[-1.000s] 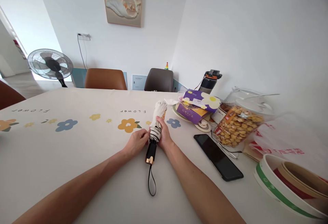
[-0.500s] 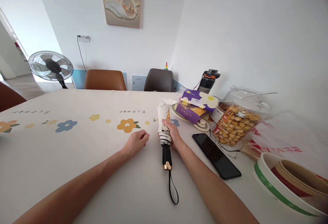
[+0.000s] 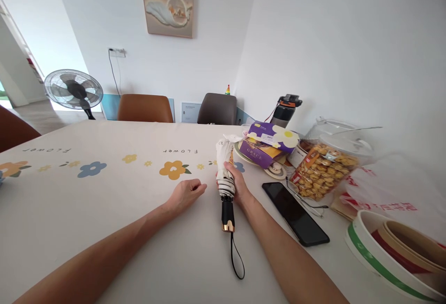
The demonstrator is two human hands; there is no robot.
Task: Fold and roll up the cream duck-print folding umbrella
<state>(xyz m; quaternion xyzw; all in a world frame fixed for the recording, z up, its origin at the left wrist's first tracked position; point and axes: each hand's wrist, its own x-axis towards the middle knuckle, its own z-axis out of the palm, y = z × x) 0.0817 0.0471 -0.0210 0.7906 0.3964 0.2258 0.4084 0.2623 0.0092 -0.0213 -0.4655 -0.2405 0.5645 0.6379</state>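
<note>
A folded white umbrella [image 3: 224, 160] with a black and gold handle and a black wrist loop lies on the flowered tablecloth [image 3: 104, 188]. My right hand [image 3: 235, 184] is wrapped round its striped lower part, just above the handle. My left hand [image 3: 186, 192] rests on the cloth a little to the left of the umbrella, fingers loosely curled, holding nothing and not touching it.
A black phone [image 3: 296, 213] lies right of the umbrella. Behind it are a purple box [image 3: 266, 144] on a plate, a snack jar [image 3: 324, 164], a flask [image 3: 284, 109], a plastic bag and stacked bowls [image 3: 393, 248]. Two chairs and a fan [image 3: 74, 90] stand beyond the table.
My left hand let go of the umbrella and drew back to the left. My right hand shifted the umbrella to the right, turning its handle towards me.
</note>
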